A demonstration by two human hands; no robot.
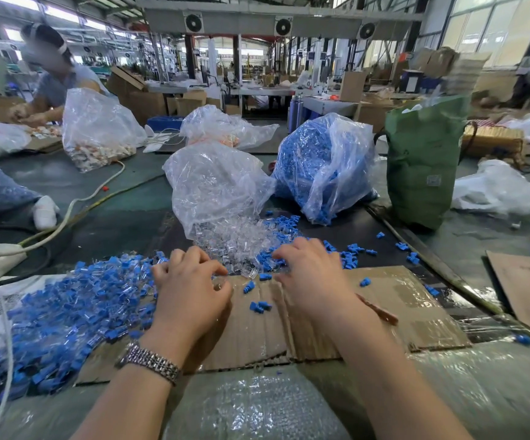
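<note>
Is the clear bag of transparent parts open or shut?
Open: the clear bag lies tipped, transparent parts spilling from its mouth.

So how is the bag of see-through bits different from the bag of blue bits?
The see-through bag holds clear pieces; the blue bag holds blue ones. The see-through bag looks mostly empty, its pieces spilling out in front; the blue bag bulges, much fuller. Both are crinkly clear plastic.
</note>
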